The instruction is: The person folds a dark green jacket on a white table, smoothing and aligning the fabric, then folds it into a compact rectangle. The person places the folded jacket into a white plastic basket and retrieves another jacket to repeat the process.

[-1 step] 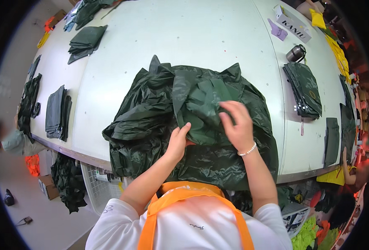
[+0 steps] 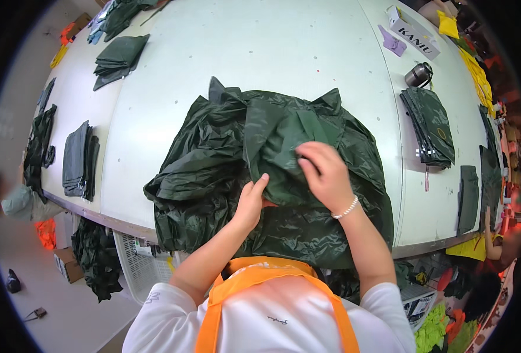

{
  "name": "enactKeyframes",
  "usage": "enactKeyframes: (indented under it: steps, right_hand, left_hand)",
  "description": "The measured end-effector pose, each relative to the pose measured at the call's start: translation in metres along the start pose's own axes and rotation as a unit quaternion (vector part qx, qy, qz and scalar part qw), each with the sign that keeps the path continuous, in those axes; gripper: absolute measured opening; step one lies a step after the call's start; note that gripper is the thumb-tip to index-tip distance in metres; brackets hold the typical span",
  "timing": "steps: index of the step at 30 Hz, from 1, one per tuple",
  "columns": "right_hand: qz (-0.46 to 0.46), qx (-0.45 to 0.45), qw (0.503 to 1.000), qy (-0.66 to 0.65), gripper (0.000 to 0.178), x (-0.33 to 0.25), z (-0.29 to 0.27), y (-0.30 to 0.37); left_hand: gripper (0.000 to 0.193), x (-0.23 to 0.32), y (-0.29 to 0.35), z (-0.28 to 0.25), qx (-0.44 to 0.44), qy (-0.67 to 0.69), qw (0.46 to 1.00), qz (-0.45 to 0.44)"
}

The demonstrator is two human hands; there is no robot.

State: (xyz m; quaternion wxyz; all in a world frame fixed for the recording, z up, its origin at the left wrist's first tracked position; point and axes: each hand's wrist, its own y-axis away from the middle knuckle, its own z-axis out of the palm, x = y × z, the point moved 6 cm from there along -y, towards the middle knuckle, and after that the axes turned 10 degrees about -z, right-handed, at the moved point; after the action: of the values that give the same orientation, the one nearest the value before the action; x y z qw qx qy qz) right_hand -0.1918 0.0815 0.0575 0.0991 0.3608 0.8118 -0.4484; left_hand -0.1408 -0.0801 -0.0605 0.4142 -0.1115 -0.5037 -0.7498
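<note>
A large dark green garment of thin, shiny cloth lies crumpled on the table in front of me. Its smoother, lighter green part is folded up in the middle. My left hand is closed on the near edge of this folded part, thumb on top and fingers hidden beneath. Over the right side of the same part is my right hand, wearing a beaded bracelet. Its fingers are curled in toward the thumb and slightly blurred. Whatever lies between those fingertips is too small to make out.
Folded dark green stacks lie at left, far left and right of the white table. A metal flask and a long white box stand at far right. A white basket is below the table's front edge.
My right hand has shifted slightly left over the garment, its fingers drawn closer to the thumb. The lighter green cloth under it looks smoother. My left hand has stayed in place.
</note>
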Motion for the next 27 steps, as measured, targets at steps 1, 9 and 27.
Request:
enactKeyframes:
  steps: [1, 9, 27]
  right_hand:
    - [0.104, -0.106, 0.988, -0.048, 0.011, 0.011, 0.023, -0.001]
    - [0.206, -0.599, 0.744, -0.211, 0.03, 0.081, 0.179, 0.049]
    - [0.246, 0.014, 0.969, 0.018, 0.053, 0.059, 0.071, 0.132]
  left_hand:
    - [0.035, 0.004, 0.0, -0.002, -0.024, 0.001, 1.0, -0.006]
    - [0.032, 0.042, 0.005, 0.042, -0.177, 0.037, 0.984, 0.01]
    - [0.049, 0.131, -0.028, 0.049, -0.307, -0.822, 0.232, 0.42]
